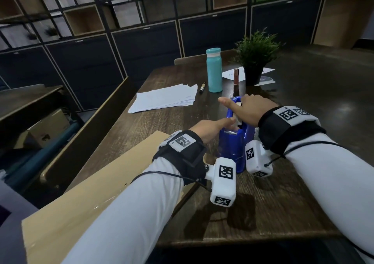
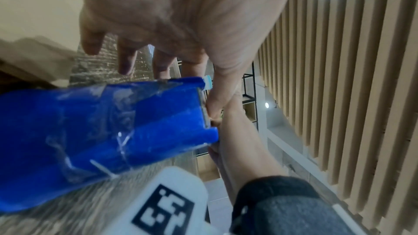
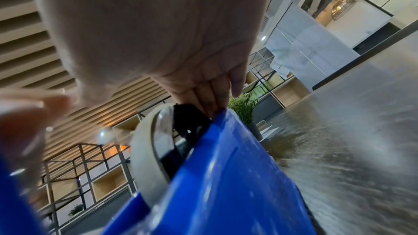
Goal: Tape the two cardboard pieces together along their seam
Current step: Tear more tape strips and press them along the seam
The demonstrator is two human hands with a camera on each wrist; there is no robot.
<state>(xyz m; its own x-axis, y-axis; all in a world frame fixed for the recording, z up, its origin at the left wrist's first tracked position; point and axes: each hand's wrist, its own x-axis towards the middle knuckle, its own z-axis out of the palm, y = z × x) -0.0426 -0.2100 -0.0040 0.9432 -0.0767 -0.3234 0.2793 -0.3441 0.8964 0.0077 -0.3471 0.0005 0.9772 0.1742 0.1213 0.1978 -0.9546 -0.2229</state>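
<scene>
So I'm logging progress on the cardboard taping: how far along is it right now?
Done: the cardboard lies on the table with some shiny tape already on it, though how much of the seam is covered can't be told. In hand: the right hand rests on the blue tape dispenser while the left hand reaches its cutter end, seemingly for a strip. Left: pull, cut, stick along the seam.

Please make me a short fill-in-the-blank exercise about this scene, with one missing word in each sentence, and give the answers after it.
1. Both hands are at a tape dispenser whose colour is ____.
2. The right hand rests on the dispenser's ____ side.
3. The cardboard lies under the person's ____ arm.
4. The bottle stands between the stack of paper and the potted ____.

Missing words: blue; top; left; plant
</scene>
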